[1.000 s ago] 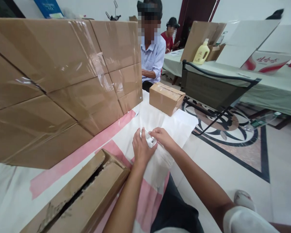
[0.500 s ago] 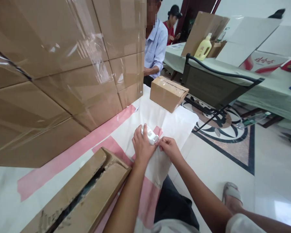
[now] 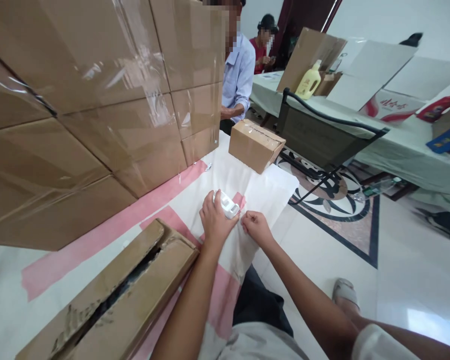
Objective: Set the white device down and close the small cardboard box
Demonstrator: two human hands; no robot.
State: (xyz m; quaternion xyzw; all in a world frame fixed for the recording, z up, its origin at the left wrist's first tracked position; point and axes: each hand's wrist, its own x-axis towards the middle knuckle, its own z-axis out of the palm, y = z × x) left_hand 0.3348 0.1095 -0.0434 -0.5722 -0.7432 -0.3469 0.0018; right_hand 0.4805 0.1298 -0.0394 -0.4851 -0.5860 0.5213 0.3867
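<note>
My left hand [image 3: 213, 220] grips a small white device [image 3: 227, 205] over the white and pink cloth [image 3: 247, 185] on the table. My right hand [image 3: 255, 226] is just right of it, fingers pinched together close to the device's near end; what it pinches is too small to see. Both forearms reach in from the bottom of the view.
A wall of taped cardboard boxes [image 3: 97, 100] fills the left. A long flat carton [image 3: 116, 300] lies near me, a small sealed box [image 3: 255, 145] farther along. A person in a light blue shirt [image 3: 238, 75] sits beyond. A folding chair [image 3: 322, 135] stands right.
My right hand has come off the device and drawn back toward me, fingers pinched. My left hand keeps hold of the device. The view has tilted down and shifted slightly.
</note>
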